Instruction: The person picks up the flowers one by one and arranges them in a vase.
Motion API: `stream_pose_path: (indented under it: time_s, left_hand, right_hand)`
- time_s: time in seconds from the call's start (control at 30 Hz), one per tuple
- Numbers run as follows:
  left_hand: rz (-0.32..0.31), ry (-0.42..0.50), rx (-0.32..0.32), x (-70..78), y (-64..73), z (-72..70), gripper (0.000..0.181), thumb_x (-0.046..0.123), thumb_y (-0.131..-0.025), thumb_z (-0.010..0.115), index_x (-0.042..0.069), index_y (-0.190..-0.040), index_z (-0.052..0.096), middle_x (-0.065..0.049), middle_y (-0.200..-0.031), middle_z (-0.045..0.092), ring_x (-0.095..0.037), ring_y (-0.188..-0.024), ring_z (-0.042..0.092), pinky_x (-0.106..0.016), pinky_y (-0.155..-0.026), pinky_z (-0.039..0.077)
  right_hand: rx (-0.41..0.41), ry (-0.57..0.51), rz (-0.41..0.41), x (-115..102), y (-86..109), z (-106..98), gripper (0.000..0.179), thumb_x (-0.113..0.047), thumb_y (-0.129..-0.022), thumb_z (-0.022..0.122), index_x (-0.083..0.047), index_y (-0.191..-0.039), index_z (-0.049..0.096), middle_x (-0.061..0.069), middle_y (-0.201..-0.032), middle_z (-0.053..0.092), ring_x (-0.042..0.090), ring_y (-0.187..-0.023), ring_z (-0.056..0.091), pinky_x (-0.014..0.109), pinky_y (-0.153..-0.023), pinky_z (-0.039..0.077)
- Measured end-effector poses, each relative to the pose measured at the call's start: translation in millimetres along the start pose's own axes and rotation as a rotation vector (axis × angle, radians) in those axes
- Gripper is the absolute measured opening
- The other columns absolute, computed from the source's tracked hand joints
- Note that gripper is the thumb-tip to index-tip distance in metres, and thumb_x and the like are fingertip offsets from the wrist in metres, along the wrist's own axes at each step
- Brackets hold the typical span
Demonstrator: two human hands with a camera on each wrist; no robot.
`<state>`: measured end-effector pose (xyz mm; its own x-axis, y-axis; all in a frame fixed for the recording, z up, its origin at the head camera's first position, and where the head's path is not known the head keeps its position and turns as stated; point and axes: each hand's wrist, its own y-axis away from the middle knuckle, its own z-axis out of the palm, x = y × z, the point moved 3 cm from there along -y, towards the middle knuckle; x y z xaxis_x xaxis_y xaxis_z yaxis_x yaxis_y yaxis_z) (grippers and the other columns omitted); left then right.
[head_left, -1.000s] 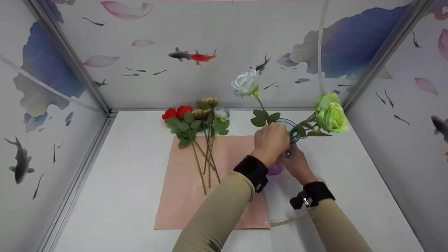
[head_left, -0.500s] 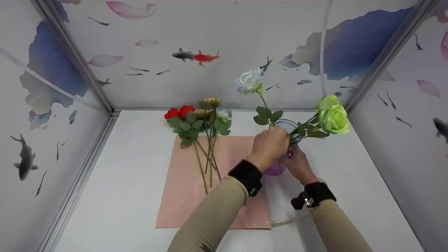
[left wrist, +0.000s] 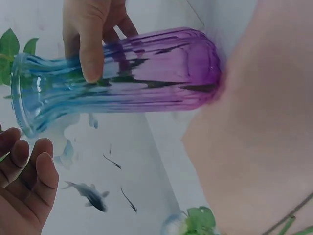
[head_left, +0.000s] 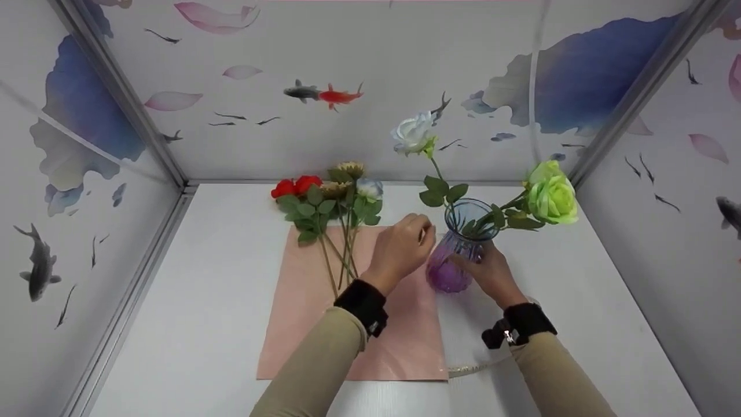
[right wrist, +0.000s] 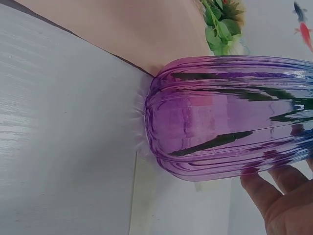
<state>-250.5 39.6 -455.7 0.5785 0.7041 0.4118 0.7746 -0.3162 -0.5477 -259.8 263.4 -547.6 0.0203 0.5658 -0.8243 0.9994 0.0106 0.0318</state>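
Note:
A glass vase (head_left: 451, 269), blue at the neck and purple at the base, stands on the table at the right edge of the pink sheet. My right hand (head_left: 492, 272) grips it from the right, thumb across its front. White rose (head_left: 414, 134) and green rose (head_left: 553, 194) lean out of the rim on opposite sides; their dark stems show through the glass in the right wrist view. Left of the vase, my left hand (head_left: 404, 246) hovers above the sheet, fingers loosely curled around nothing. The left wrist view has those fingers (left wrist: 45, 169) just off the rim.
Red roses (head_left: 298, 185), brownish flowers (head_left: 336, 188) and a pale blue flower (head_left: 369, 189) lie at the back, stems running over the pink sheet (head_left: 307, 347). A narrow pale ribbon (head_left: 466, 369) crosses the table near the front. Printed panels wall in the back and sides.
My left hand has let go of the stems at the vase's mouth and moved left, uncovering the vase. The right hand keeps its hold, and the green rose has sunk slightly.

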Motion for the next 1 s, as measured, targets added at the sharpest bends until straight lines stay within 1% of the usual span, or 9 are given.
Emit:
stream_pose_path:
  time_s: [0.1,0.17,0.37,0.5,0.63,0.77,0.87,0.93,1.0]
  left_hand:
    - [-0.090,0.002,0.019,-26.2,9.0,-3.8,0.017,0.020,-0.104,0.057,0.011,-0.097,0.069,-0.003,-0.087,0.069,-0.014,-0.068,0.063,-0.028,-0.059,0.051]
    - [-0.176,0.018,0.012,-45.3,16.5,-6.0,0.017,0.020,-0.105,0.056,0.011,-0.101,0.070,-0.004,-0.090,0.070,-0.017,-0.071,0.065,-0.031,-0.061,0.052]
    - [-0.474,0.043,-0.064,-103.0,43.5,-8.7,0.023,0.023,-0.107,0.053,0.010,-0.114,0.070,-0.009,-0.103,0.067,-0.021,-0.072,0.062,-0.038,-0.063,0.050]
    - [-0.623,0.055,-0.086,-133.3,59.5,-9.8,0.022,0.025,-0.106,0.054,0.010,-0.114,0.069,-0.010,-0.109,0.065,-0.024,-0.078,0.062,-0.042,-0.067,0.051]
    - [-0.731,0.098,-0.110,-153.5,70.6,-11.8,0.025,0.023,-0.106,0.053,0.008,-0.120,0.067,-0.013,-0.116,0.062,-0.027,-0.081,0.062,-0.044,-0.069,0.051]
    - [-0.828,0.184,-0.146,-165.1,78.0,-11.8,0.036,0.025,-0.107,0.050,0.006,-0.135,0.061,-0.020,-0.135,0.055,-0.030,-0.088,0.061,-0.045,-0.075,0.051]
    - [-0.883,0.296,-0.176,-172.3,82.4,-8.4,0.044,0.028,-0.108,0.047,0.005,-0.145,0.054,-0.023,-0.149,0.044,-0.023,-0.071,0.059,-0.039,-0.067,0.050]
    - [-0.901,0.379,-0.185,-176.3,85.0,-5.1,0.048,0.028,-0.108,0.046,0.004,-0.150,0.049,-0.023,-0.130,0.058,-0.018,-0.057,0.052,-0.034,-0.059,0.046]
    - [-0.933,0.470,-0.195,-179.0,87.9,-1.9,0.051,0.028,-0.108,0.047,0.003,-0.152,0.045,-0.015,-0.097,0.066,-0.013,-0.046,0.042,-0.031,-0.051,0.042]
  right_hand:
    - [-0.018,-0.003,0.036,0.1,0.8,-0.2,0.102,-0.054,-0.089,0.075,-0.003,-0.160,0.022,0.028,-0.158,0.036,0.046,-0.147,0.034,0.058,-0.116,0.034]
    - [-0.027,-0.004,0.055,0.2,1.1,-0.5,0.104,-0.056,-0.088,0.075,-0.004,-0.160,0.021,0.027,-0.159,0.035,0.046,-0.148,0.033,0.058,-0.116,0.033]
    - [-0.027,-0.002,0.061,0.0,0.3,-0.6,0.106,-0.059,-0.087,0.075,-0.004,-0.160,0.022,0.027,-0.159,0.036,0.045,-0.148,0.033,0.058,-0.117,0.032]
    - [-0.020,-0.010,0.055,0.1,0.1,-0.2,0.103,-0.055,-0.088,0.076,-0.004,-0.160,0.023,0.027,-0.158,0.037,0.044,-0.148,0.034,0.057,-0.117,0.032]
    - [-0.015,-0.016,0.056,0.4,0.4,-0.4,0.101,-0.053,-0.088,0.076,-0.004,-0.159,0.025,0.027,-0.158,0.038,0.043,-0.148,0.035,0.056,-0.118,0.032]
    - [-0.018,-0.003,0.058,0.7,0.1,-0.1,0.099,-0.052,-0.090,0.075,-0.004,-0.159,0.024,0.026,-0.159,0.038,0.043,-0.148,0.034,0.057,-0.117,0.033]
    - [-0.019,0.005,0.060,0.9,-0.1,-0.1,0.099,-0.052,-0.090,0.075,-0.004,-0.159,0.024,0.026,-0.159,0.038,0.044,-0.148,0.035,0.057,-0.117,0.033]
    - [-0.020,0.005,0.058,1.0,0.0,0.0,0.100,-0.053,-0.090,0.075,-0.003,-0.159,0.023,0.026,-0.159,0.037,0.044,-0.148,0.034,0.057,-0.117,0.033]
    - [-0.022,-0.003,0.052,1.0,0.4,0.0,0.100,-0.053,-0.090,0.075,-0.003,-0.160,0.023,0.026,-0.159,0.036,0.044,-0.148,0.034,0.057,-0.117,0.033]
